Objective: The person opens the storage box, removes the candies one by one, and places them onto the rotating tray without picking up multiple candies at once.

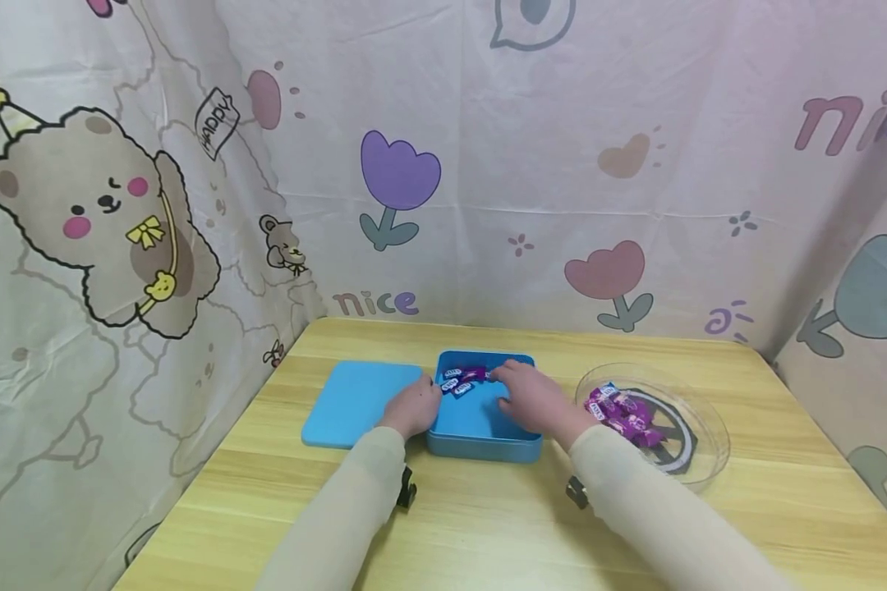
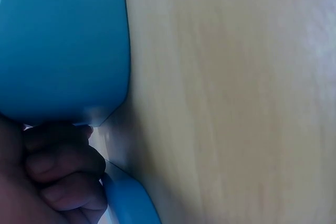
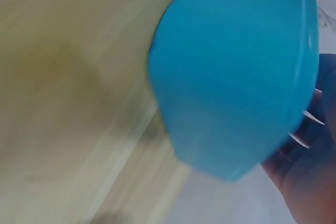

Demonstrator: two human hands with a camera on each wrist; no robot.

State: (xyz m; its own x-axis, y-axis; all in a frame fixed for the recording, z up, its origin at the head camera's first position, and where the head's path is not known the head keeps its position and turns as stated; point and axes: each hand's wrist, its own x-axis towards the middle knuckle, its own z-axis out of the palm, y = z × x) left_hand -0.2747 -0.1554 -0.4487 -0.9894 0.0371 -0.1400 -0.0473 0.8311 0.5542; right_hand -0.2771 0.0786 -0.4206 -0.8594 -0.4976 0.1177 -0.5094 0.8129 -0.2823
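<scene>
Head view: the candies (image 1: 467, 377) lie towards 11 o'clock inside the box (image 1: 484, 449); the left hand (image 1: 415, 404) grips the box's wall at 9 o'clock, while the right hand (image 1: 538, 400) bends over the 3 o'clock side, its fingertips at one candy, though I cannot tell whether they pinch it. Each candy looks light and firm, its wrapper probably slick, so a pinch across its middle should hold best; the box seems stiff, best steadied by its rim.
</scene>
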